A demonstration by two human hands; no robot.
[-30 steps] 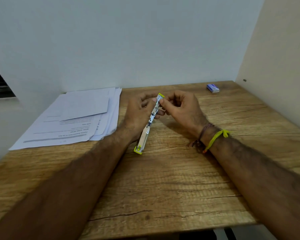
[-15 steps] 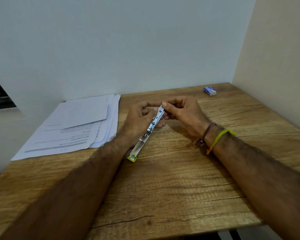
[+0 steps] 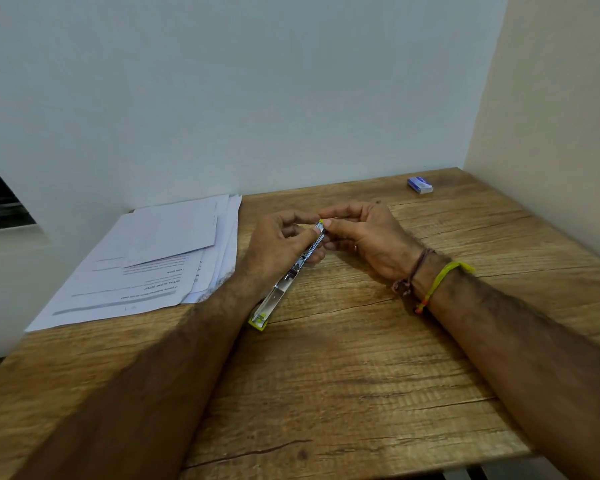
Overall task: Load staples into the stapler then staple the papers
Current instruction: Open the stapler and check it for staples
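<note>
Both hands meet mid-frame: left hand (image 3: 278, 244) grips the stapler (image 3: 293, 275), now tipped lower, right hand (image 3: 364, 237) pinching its far tip; loading looks underway.

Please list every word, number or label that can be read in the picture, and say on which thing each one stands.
Papers: printed lines and headings, seen upside down from here and too small and blurred to read.
Small blue box: a pale mark on its top, too small to read.
Stapler: no lettering visible.
Nothing can be quoted with confidence.
</note>
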